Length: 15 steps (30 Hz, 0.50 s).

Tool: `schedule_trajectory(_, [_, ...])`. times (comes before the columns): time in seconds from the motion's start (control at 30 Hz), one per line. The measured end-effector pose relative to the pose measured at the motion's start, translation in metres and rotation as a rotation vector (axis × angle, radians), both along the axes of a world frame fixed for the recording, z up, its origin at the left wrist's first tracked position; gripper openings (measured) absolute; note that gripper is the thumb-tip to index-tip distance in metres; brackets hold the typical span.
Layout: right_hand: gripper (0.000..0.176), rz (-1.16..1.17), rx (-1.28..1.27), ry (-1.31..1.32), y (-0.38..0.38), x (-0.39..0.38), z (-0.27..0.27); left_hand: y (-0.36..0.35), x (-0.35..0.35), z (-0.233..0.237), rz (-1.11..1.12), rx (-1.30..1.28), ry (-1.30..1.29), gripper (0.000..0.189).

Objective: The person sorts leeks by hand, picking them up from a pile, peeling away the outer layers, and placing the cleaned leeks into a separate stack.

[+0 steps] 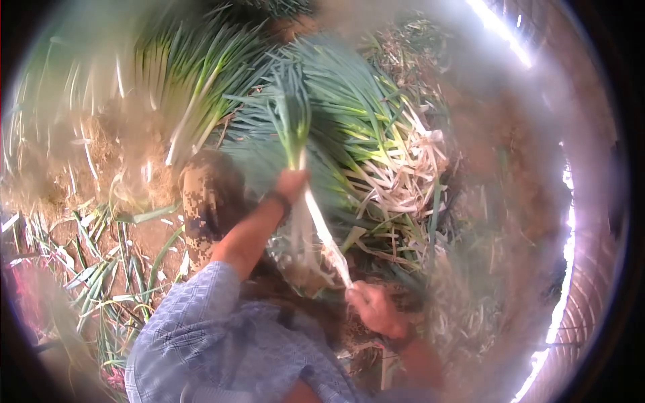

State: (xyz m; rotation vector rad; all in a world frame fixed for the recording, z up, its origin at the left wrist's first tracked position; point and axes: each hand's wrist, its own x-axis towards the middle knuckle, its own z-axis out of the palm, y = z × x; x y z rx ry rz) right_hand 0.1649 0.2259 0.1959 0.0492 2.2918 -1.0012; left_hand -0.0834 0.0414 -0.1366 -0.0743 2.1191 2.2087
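Left hand (pixel 292 185) is clamping a green onion (pixel 321 232) mid-stalk at centre, while right hand (pixel 376 310) is pinching its white end nearer. Pulling straight along the stalk is probably safest, with the pile (pixel 356 127) lying far behind.

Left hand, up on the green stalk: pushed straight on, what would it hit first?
Probably the heap of leeks lying just beyond the left hand, which grips a stalk; the blur hides depth, so it might pass above them.

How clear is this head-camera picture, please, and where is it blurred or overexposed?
Head view: fisheye-warped, dark-rimmed; edges hazily blurred; left hand, right hand and the leek they grip slightly smeared; leek pile sharpest; glare streaks the right edge.
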Motion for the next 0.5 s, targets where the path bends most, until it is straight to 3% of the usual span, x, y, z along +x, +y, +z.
schedule_trajectory(0.07, [0.022,0.06,-0.053,0.082,-0.014,0.004,0.008,0.01,0.005,0.023,0.045,0.066,-0.199,0.032])
schedule_trajectory(0.17, [0.02,0.047,0.016,0.069,-0.017,0.009,0.017,0.013,0.004,0.016,0.027,0.101,-0.137,0.032])
schedule_trajectory(0.23, [0.019,0.399,-0.071,0.205,-0.009,0.026,0.015,0.005,-0.003,-0.007,0.067,-0.006,-0.101,0.03])
schedule_trajectory(0.27, [0.02,0.563,-0.124,0.276,-0.003,0.036,0.014,-0.007,-0.014,-0.051,0.099,-0.102,-0.061,0.028])
schedule_trajectory(0.3, [0.021,0.541,-0.154,0.237,0.003,0.048,0.019,-0.021,-0.021,-0.036,0.145,-0.182,-0.017,0.027])
schedule_trajectory(0.33, [0.022,0.427,-0.154,0.208,0.013,0.06,0.026,-0.038,-0.019,-0.023,0.236,-0.08,-0.126,0.024])
schedule_trajectory(0.37, [0.024,0.208,-0.078,0.227,0.033,0.07,0.032,-0.061,-0.012,0.037,0.305,0.01,-0.238,0.023])
schedule_trajectory(0.43, [0.03,-0.277,0.277,0.37,0.097,0.075,0.032,-0.069,-0.046,-0.042,0.212,-0.409,-0.02,0.013])
schedule_trajectory(0.5, [0.036,-0.562,0.694,0.39,0.195,0.076,0.012,-0.068,-0.057,-0.065,0.134,-0.801,0.289,0.008])
